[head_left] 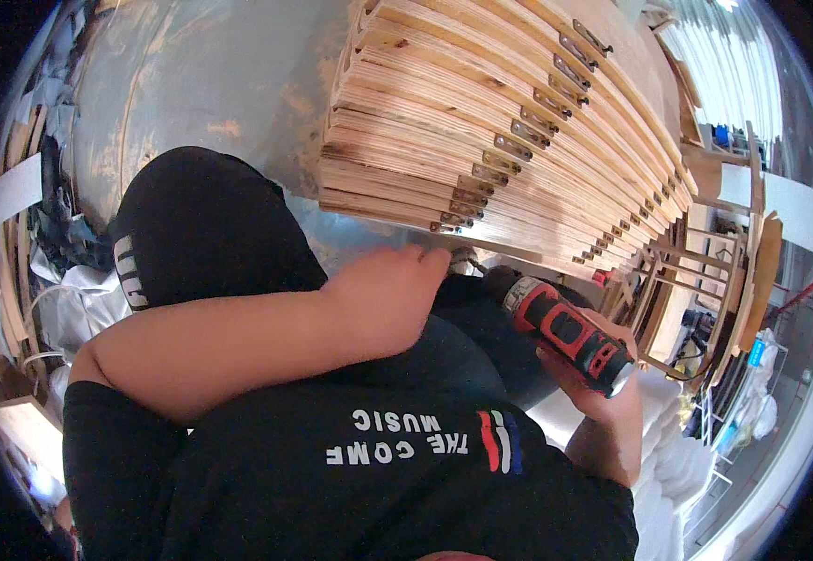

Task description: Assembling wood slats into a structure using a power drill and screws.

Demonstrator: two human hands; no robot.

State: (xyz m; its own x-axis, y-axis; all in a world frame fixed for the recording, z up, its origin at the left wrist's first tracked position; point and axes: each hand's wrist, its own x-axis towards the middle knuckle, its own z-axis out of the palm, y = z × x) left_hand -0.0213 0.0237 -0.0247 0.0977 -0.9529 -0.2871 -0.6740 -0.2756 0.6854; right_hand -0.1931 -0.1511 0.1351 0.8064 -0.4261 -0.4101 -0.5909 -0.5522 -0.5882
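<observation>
My right hand (593,397) is wrapped around the handle of a red-and-black cordless drill (570,332), right of centre in the frame. Its chuck points up and left, probably so that the bit (478,267) meets the near side of the stack squarely. My left hand (383,294), mid-frame, has its fingers curled in just short of the bit, likely to steady something there; the fingertips are hidden, so I can't say what, if anything, they grip. The wooden boards (406,122) fill the upper middle, packed side by side with their edges towards me. Their slotted metal brackets (513,147) run in a slanting row, with a second row farther right; lying this way, they face me, presumably for easy reach. My left knee (210,210) sits left of the stack.
</observation>
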